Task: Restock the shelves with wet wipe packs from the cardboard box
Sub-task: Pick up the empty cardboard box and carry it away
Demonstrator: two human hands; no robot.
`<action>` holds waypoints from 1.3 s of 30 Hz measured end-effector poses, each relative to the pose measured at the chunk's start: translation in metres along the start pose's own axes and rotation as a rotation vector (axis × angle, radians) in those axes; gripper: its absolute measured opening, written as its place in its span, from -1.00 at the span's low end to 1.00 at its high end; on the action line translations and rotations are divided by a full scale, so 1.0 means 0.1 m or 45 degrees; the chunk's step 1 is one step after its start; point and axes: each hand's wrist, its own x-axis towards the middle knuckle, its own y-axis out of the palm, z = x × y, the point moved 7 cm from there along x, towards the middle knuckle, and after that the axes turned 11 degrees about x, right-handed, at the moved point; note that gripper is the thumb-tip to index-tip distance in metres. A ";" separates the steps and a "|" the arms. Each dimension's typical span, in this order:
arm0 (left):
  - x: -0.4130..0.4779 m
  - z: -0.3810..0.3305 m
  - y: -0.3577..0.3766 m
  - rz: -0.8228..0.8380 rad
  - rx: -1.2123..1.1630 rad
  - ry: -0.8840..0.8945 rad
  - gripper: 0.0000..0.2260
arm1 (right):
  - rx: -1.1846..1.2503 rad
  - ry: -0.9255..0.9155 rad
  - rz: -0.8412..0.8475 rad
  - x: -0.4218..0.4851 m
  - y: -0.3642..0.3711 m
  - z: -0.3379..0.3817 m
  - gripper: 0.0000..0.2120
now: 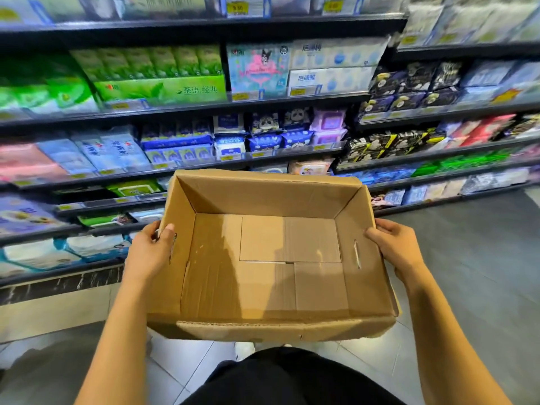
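Cardboard box (263, 241) | left hand (149, 252), right hand (394, 249) grip side walls, fingers (388, 226) partly hidden | shelves (204, 108) blurred

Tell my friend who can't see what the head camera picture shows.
A person's left hand and right hand grip the sides of an open, empty cardboard box, held up in front of shop shelves packed with colourful packs. The floor below is tiled.

We face dark shelves (204, 109) running from nine to three o'clock. Green tissue packs (152, 71) sit on a board at eleven, blue packs (263, 140) lower at twelve, black packs (409, 83) at two. The grey tiled floor (482, 258) spreads at four.
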 end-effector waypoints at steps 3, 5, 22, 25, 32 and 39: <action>-0.01 -0.08 -0.14 0.033 -0.035 0.077 -0.56 | 0.056 -0.039 0.003 -0.07 0.01 0.12 -0.78; -0.02 -0.15 -0.24 0.038 -0.043 0.096 -0.55 | 0.058 -0.049 0.011 -0.09 0.04 0.18 -0.81; 0.35 -0.37 -0.70 -0.065 -0.002 0.143 -0.58 | 0.088 -0.150 0.008 -0.20 0.33 0.52 -0.75; 0.42 -0.38 -0.73 -0.063 0.003 0.158 -0.57 | 0.049 -0.133 -0.005 -0.19 0.35 0.52 -0.84; 0.60 -0.46 -0.71 -0.031 0.002 0.197 -0.57 | 0.047 0.007 -0.069 -0.23 0.29 0.41 -0.42; 0.77 -0.78 -0.52 0.045 0.002 0.272 -0.59 | 0.153 0.046 -0.110 -0.37 0.12 0.41 -0.30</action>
